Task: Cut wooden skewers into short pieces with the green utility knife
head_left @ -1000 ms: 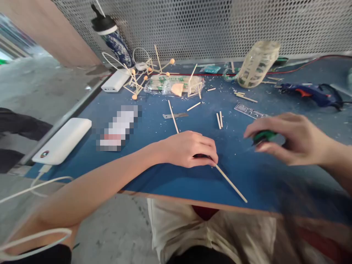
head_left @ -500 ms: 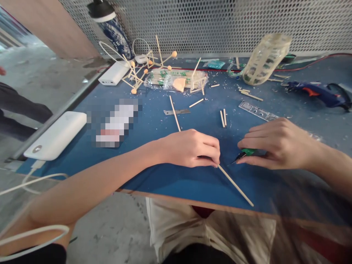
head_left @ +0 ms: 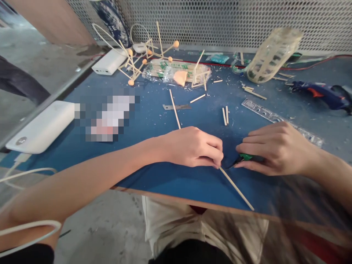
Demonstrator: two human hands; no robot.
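My left hand is closed, its fingertips pinching a thin wooden stick against the blue table. The stick's free end slants toward the front edge. In my closed right hand is a utility knife with a green body. Its dark, pointed tip is close to the stick beside my left fingertips; whether it touches cannot be made out. Beyond my left hand, another thin stick lies across a loose metal blade. Two short cut sticks lie side by side behind the gap between my hands.
A clear ruler lies partly behind my right hand. Farther back are a blue glue gun, a taped plastic bottle, a stick package and a stick structure with orange balls. White power banks stand left.
The knife tip has come nearer the stick at my left fingertips. My left hand keeps its pinch. The whole view has shifted slightly.
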